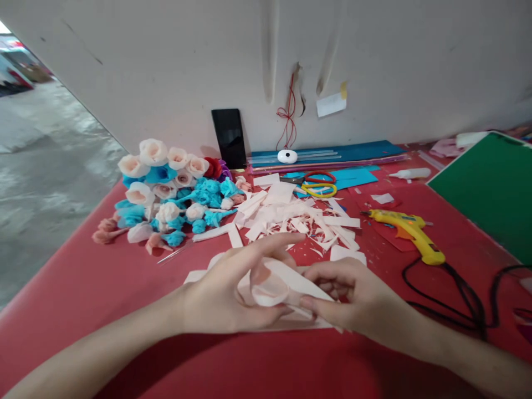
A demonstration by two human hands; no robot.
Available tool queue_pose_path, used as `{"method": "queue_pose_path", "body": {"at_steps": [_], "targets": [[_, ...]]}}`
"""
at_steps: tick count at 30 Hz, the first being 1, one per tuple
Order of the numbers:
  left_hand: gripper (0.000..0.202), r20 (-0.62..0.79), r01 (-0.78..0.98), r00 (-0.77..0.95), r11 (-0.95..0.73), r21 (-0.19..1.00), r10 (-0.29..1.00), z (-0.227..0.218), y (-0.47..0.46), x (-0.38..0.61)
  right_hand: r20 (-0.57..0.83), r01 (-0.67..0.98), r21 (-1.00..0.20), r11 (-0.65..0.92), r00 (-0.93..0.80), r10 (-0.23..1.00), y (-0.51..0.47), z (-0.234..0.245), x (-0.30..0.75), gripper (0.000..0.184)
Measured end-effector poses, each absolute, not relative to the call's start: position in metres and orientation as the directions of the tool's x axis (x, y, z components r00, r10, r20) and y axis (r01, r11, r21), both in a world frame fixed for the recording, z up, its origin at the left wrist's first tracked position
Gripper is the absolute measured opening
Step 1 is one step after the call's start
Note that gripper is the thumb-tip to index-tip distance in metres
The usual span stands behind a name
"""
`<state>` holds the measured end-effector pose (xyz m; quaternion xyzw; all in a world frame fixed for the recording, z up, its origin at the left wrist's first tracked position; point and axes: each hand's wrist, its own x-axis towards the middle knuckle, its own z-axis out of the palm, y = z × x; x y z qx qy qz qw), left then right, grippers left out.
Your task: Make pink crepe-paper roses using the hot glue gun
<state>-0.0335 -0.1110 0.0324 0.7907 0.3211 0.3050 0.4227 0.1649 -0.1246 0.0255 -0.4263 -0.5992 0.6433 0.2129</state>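
A pale pink paper flower (270, 291), rolled into an open cup, sits in my left hand (233, 288). The thumb and fingers of that hand curve around the cup. My right hand (349, 293) pinches the right end of the flower, where the pale paper narrows, between thumb and bent fingers. Under both hands lie flat pieces of pale paper (195, 275), partly hidden by them. Beyond the hands is a heap of pale paper scraps and strips (286, 208).
Finished-looking paper flowers (166, 188) are piled at left. Scissors (318, 185) lie behind the scraps. A yellow glue gun (409, 230) with a black cord (465, 288) rests at right, near a green board (490, 194). A phone (230, 138) leans on the wall.
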Motion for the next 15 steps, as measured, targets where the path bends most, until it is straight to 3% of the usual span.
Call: {"method": "queue_pose_path", "body": {"at_steps": [6,15], "targets": [[0.065,0.25,0.234,0.687,-0.533,0.813,0.682,0.032,-0.1046,-0.0355,-0.292,0.212,-0.955,-0.209,-0.519,0.804,-0.1232,0.0249,0.164,0.015],[0.062,0.271,0.271,0.706,-0.604,0.75,0.654,0.0323,-0.1014,-0.0336,-0.281,0.271,-0.949,-0.16,-0.506,0.815,-0.1208,0.021,0.1665,0.015]]}}
